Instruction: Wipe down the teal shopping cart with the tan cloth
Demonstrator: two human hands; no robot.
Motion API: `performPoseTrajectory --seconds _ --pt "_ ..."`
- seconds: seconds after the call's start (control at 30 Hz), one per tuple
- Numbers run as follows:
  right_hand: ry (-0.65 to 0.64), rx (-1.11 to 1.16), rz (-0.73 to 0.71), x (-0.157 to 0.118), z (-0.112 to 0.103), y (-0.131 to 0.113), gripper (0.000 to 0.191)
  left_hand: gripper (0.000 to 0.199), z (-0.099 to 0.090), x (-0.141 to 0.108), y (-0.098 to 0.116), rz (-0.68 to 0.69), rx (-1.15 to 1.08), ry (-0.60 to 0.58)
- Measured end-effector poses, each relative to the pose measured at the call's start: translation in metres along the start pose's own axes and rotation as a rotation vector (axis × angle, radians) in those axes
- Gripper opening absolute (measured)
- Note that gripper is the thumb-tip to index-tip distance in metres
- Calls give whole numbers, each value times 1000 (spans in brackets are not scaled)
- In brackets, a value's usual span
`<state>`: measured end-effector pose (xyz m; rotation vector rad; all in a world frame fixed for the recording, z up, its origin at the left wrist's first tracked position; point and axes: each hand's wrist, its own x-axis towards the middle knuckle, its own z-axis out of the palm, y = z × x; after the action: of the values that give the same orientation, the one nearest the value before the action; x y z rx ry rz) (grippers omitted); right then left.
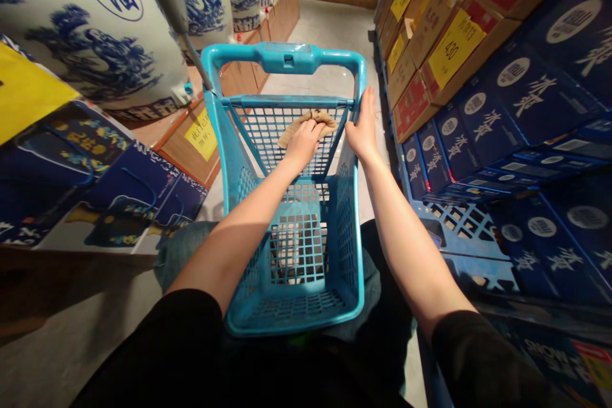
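Note:
A blue plastic shopping cart (288, 60) stands in front of me, its grid basket facing up and its handle at the far end. My left hand (305, 143) reaches into the cart with fingers bent over a crumpled tan cloth (327, 120), pressed against the grid panel below the handle. On the right side of the frame, my right hand (363, 127) rests against the outer edge, its fingers stretched upward and thumb on the rim. Through the grid of the basket the floor shows.
Large blue-and-white jars (109, 32) line the left on wooden stands (191, 140), beside dark blue gift bags (95, 166). Stacked cartons (430, 44) and blue boxes (516, 102) rise on the right. A pale floor aisle (329, 25) runs ahead.

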<state>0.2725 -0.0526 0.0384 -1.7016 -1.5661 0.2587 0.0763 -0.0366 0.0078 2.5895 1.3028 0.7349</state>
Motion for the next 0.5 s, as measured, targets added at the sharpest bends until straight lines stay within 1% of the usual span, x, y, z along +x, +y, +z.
performPoseTrajectory --seconds 0.1,0.2,0.23,0.3,0.37,0.5 --pt "-33 13 -85 -6 -5 -4 108 53 -9 6 -2 10 -13 16" --pt "-47 79 -113 -4 -5 -2 98 45 -16 10 -2 -21 -13 93" --pt "-55 93 -122 -2 -5 0 95 44 -17 11 -1 -30 -6 102" --pt "-76 99 -134 2 -3 3 91 43 -14 10 2 -32 18 72" --pt "-86 89 -140 2 -3 6 86 43 -9 6 4 -17 50 12" --pt "-70 84 -187 -4 -12 8 75 41 1 -2 7 12 118 -117"
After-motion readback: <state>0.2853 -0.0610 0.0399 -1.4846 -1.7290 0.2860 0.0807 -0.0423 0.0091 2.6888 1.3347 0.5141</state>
